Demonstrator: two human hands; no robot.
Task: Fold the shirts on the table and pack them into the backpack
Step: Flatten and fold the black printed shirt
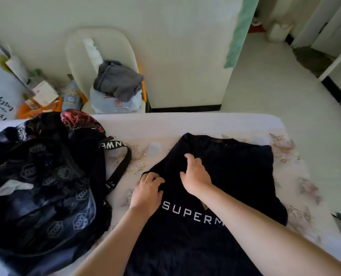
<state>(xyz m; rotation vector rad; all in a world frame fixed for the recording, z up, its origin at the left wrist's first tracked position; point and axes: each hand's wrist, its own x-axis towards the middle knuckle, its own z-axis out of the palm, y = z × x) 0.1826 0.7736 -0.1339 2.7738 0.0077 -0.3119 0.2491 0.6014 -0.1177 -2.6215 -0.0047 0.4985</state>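
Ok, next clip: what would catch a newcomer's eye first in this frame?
The black shirt with white SUPERM lettering, spread across the middle of the table, with the left hand gripping its edge and the right hand on the fabric beside it. Next, the bulky black backpack with a hexagon pattern, on the table's left side.

Black shirt (215, 196) with white letters, floral table (297, 176).
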